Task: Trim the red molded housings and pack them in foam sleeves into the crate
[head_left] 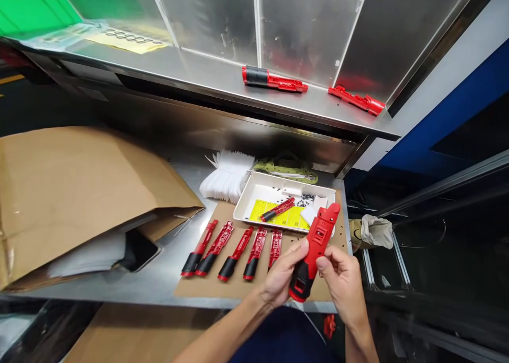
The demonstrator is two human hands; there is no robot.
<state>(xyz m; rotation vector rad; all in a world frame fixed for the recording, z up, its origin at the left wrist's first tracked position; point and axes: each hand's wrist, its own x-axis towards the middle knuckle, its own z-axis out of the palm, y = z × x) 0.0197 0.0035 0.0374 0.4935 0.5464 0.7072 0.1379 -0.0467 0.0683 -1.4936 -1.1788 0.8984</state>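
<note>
Both my hands hold a red and black plastic tool housing [314, 251] upright above a brown cardboard work mat [210, 283]. My left hand [281, 274] grips its black lower end from the left, and my right hand [341, 283] pinches its side with the fingertips. In a row left of my hands lie several red and black housing halves [234, 251]. Nearest my left hand is the rightmost red half [275, 248]. Behind the held housing sits a white tray [248, 206], with a red and black part [277, 209] on a yellow sheet inside it.
Screws lie scattered in the tray. White foam sheets [226, 176] and a yellow-green tool [286, 171] sit behind it. Two red housing parts [274, 80] [357, 100] rest on a steel shelf [222, 95] above. A large cardboard sheet [79, 198] lies on the left of the steel table.
</note>
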